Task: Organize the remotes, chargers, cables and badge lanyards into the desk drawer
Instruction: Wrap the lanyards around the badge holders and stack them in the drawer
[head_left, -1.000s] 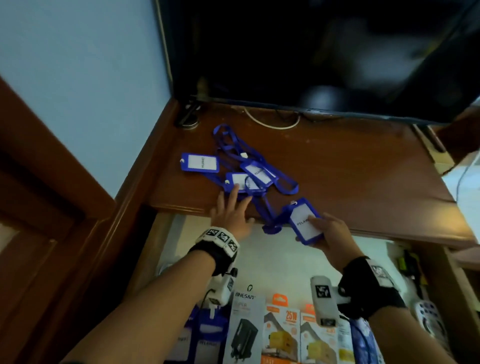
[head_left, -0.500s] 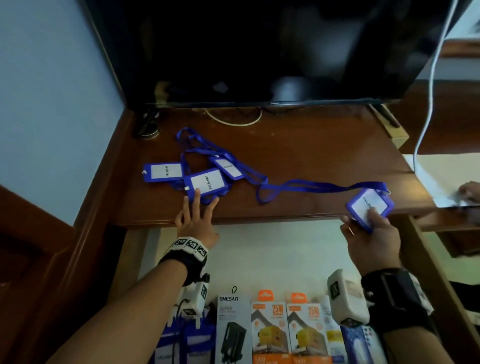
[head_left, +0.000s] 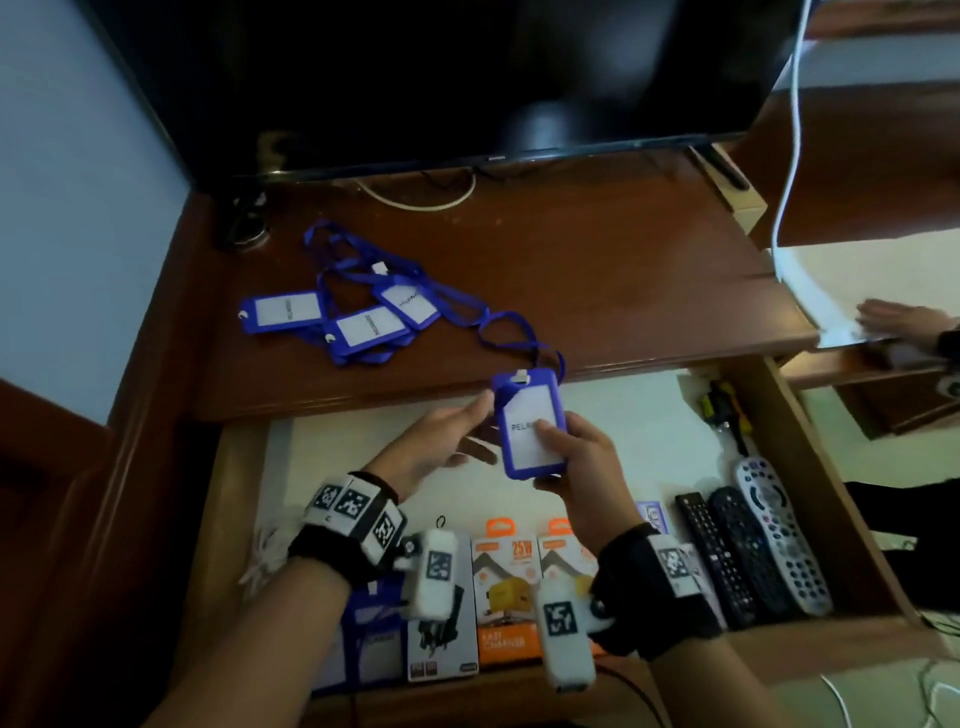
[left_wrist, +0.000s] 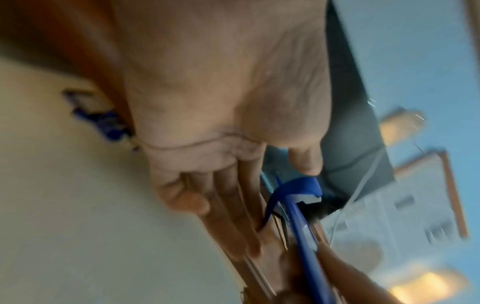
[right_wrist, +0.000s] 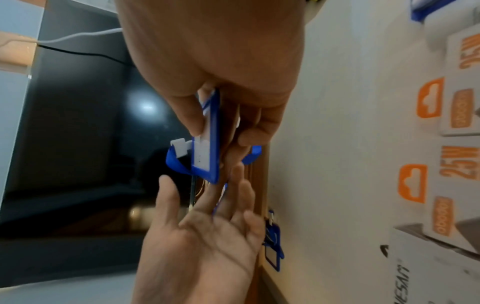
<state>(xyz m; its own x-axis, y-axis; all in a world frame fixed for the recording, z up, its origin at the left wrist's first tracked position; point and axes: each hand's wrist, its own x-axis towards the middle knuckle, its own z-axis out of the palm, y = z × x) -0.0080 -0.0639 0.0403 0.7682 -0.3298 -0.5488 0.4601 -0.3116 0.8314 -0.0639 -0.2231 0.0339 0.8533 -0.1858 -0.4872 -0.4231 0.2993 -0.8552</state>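
My right hand (head_left: 550, 447) grips a blue badge holder (head_left: 532, 426) with a white card, upright over the open drawer (head_left: 810, 467). Its blue lanyard strap (head_left: 511, 332) trails back onto the wooden desk top (head_left: 597, 291). My left hand (head_left: 467, 431) is open beside the badge, fingers straight and reaching under it. The right wrist view shows the badge (right_wrist: 206, 148) pinched by my right hand (right_wrist: 221, 123), with the left hand's palm (right_wrist: 207, 216) spread below. Three more blue badges (head_left: 363, 327) lie tangled on the desk's left part.
The drawer holds three remotes (head_left: 753, 551) at the right, orange charger boxes (head_left: 506, 597) along the front and blue badges (head_left: 363, 639) at the front left. A dark TV (head_left: 467, 78) stands behind. Another person's hand (head_left: 904, 322) rests at the right, near a white cable (head_left: 789, 156).
My right hand has carried the badge from the desk's right edge back to the middle over the drawer. My left hand has left the badge pile and come to the held badge.
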